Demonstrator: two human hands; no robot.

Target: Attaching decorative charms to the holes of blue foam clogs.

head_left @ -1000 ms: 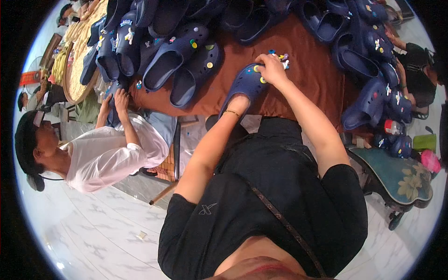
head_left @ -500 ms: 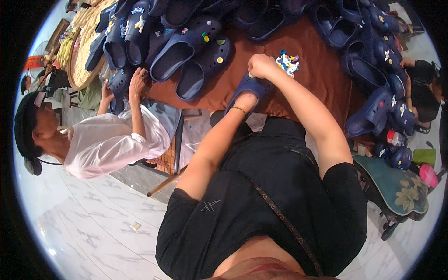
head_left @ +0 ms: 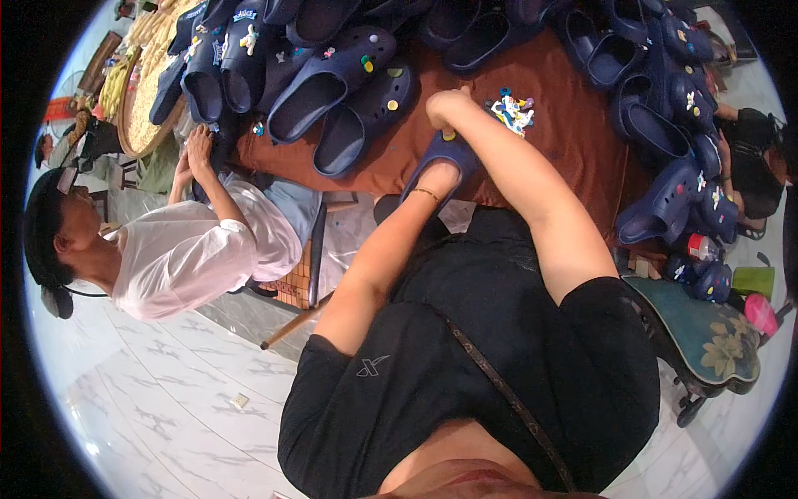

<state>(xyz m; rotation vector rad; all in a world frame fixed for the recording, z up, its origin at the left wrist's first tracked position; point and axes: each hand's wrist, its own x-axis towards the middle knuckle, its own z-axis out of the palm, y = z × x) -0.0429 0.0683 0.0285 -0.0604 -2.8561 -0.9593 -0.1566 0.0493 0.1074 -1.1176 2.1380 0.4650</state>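
A navy clog (head_left: 467,158) with a round yellow charm (head_left: 449,135) near its toe end is at the table's near edge. My left hand (head_left: 439,176) reaches into its foot opening. The clog hides the fingers of that hand. Over the toe end, my right hand (head_left: 447,110) is closed with its fingers curled. Whatever those fingers pinch is hidden from this view. To the right of that hand lies a small heap of colourful charms (head_left: 512,113) on the brown cloth (head_left: 573,125).
More navy clogs (head_left: 341,150) crowd the table's left, far and right sides. A co-worker in a white shirt (head_left: 191,262) sits at the left, and another person in black (head_left: 756,158) is at the far right. A green-topped stool (head_left: 690,333) stands on my right.
My right hand has shifted left and turned over the clog's toe. At the left, the co-worker's hands have drawn together and moved left; a small charm now shows on the cloth there.
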